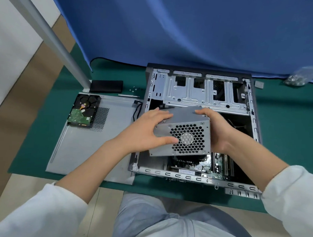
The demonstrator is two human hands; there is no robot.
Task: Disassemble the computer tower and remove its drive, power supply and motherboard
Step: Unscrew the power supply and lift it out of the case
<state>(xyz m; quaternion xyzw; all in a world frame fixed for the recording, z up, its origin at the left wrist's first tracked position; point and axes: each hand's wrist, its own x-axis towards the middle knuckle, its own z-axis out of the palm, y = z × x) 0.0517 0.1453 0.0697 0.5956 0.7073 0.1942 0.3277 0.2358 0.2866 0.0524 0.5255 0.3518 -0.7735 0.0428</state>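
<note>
**PSU coming out; board still in**

Drive (pixel 84 111) out, lying on side panel (pixel 82 147) on counter (pixel 44 131). Left hand (pixel 148 130) and right hand (pixel 218 130) fingers grip power supply (pixel 185 135), tilted above open tower (pixel 207 92); cables possibly still attached, hidden. Motherboard (pixel 205 165) remains inside.

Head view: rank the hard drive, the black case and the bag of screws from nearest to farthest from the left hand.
From the left hand, which grips the power supply:
1. Hard drive, to its left on the side panel.
2. Black case, farther back-left by the pole.
3. Bag of screws, far right at the curtain.
</note>
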